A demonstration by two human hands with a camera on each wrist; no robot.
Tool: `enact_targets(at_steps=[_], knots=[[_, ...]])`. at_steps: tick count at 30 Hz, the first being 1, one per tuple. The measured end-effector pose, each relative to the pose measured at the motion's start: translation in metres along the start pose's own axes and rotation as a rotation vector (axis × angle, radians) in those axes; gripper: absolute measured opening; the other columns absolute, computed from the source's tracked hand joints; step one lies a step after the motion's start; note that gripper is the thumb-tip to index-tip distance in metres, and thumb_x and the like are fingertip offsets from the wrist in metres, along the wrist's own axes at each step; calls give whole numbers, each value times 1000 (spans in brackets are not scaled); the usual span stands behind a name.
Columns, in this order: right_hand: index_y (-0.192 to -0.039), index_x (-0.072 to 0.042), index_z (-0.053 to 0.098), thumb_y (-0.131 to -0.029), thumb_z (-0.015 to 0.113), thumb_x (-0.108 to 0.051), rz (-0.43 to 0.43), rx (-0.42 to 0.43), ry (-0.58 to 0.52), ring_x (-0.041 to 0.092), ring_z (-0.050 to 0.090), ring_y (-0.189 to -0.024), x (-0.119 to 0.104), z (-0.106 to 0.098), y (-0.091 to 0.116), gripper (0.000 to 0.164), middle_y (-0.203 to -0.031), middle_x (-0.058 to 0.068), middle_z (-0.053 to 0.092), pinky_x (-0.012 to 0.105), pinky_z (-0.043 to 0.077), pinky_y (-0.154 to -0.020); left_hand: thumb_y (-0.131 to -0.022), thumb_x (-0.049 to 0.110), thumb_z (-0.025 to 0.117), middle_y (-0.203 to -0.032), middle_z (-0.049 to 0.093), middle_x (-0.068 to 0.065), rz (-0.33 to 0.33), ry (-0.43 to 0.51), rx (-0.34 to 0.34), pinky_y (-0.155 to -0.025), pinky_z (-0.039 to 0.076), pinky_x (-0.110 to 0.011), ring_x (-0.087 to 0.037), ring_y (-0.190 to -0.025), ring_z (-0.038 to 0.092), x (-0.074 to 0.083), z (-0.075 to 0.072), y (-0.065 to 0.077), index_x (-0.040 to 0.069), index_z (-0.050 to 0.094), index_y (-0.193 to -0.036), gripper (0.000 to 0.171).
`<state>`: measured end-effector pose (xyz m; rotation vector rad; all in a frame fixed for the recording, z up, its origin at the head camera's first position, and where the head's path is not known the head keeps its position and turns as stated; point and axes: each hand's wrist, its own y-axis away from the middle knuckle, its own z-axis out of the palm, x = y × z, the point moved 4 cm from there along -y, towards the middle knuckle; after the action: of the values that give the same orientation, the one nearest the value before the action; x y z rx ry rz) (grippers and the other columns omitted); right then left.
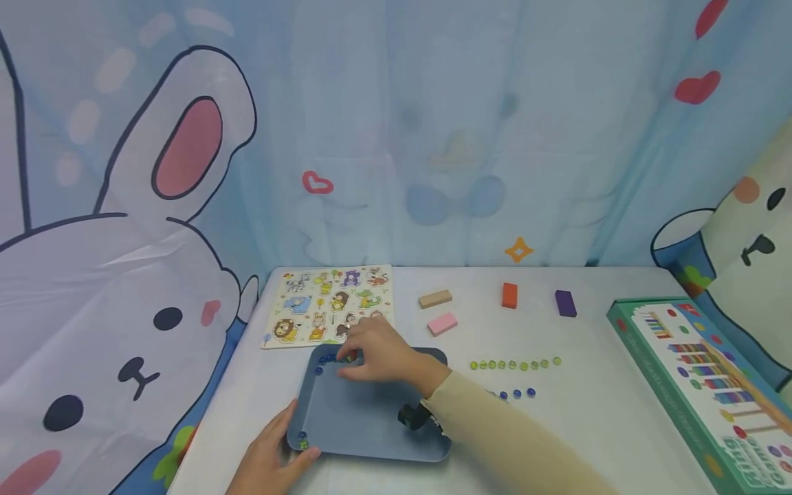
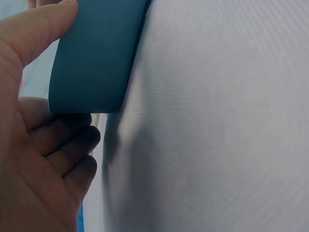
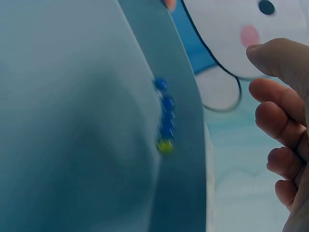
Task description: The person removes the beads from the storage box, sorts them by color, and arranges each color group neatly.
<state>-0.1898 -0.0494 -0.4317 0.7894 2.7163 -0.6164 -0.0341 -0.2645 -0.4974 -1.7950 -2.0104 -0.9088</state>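
Fingers of the right hand (image 1: 379, 352) are loosely bent, thumb apart, nothing held, over the far-left part of the blue-gray tray (image 1: 359, 412). Blue marbles (image 3: 167, 103) and a yellow-green marble (image 3: 165, 146) line the tray's far-left edge there. Left hand (image 1: 269, 450) grips the near-left corner. More marbles (image 1: 524, 366) sit on the counter (image 1: 594, 426), right.

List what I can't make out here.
- Head: part of the puzzle, behind the right hand.
- Head: left end of the blue row, behind the sleeve.
- Head: rest of the box, past the edge.
- Right wrist: fine detail of the marbles, blurred.
- Left wrist: rest of the tray, past the top edge.
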Motion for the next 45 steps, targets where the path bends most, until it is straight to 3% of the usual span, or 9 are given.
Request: enact_targets(at_steps=[13,17,23,30,45], knots=[[-99,-35,83,-88,79,-54,-170,-175,46,-3,46,-76,-45,56,-18,23,-78,-22,62,15,31,-69,-84,69,75,-163,46,-16,60,31,45,-117,44,-62,-42,-149,46,0,0,2,10,37,-163,106],[-98,-36,82,-87,78,-55,-226,-230,52,-4,43,-73,-50,68,-17,23,-76,-23,59,15,28,-67,-85,66,76,-163,47,-13,84,30,66,-117,45,-59,-38,-149,48,-1,0,1,10,38,-163,103],[-95,-38,82,-87,79,-56,-246,-285,79,-5,43,-73,-50,84,-17,20,-76,-24,56,15,29,-67,-86,65,76,-162,49,-12,132,7,103,-116,46,-57,-36,-147,50,0,3,0,8,41,-161,100],[-98,-38,81,-86,81,-53,-270,-357,46,-4,45,-76,-54,92,-18,19,-78,-24,57,15,30,-70,-87,67,74,-162,49,-9,132,-5,109,-118,45,-55,-31,-148,50,-2,4,-1,9,40,-162,101],[-97,-35,81,-83,86,-49,-284,-347,-15,-7,44,-77,-60,96,-20,19,-80,-25,60,12,30,-71,-89,62,75,-162,49,-9,138,-2,131,-115,48,-55,-31,-147,51,-2,2,2,9,39,-162,97]])
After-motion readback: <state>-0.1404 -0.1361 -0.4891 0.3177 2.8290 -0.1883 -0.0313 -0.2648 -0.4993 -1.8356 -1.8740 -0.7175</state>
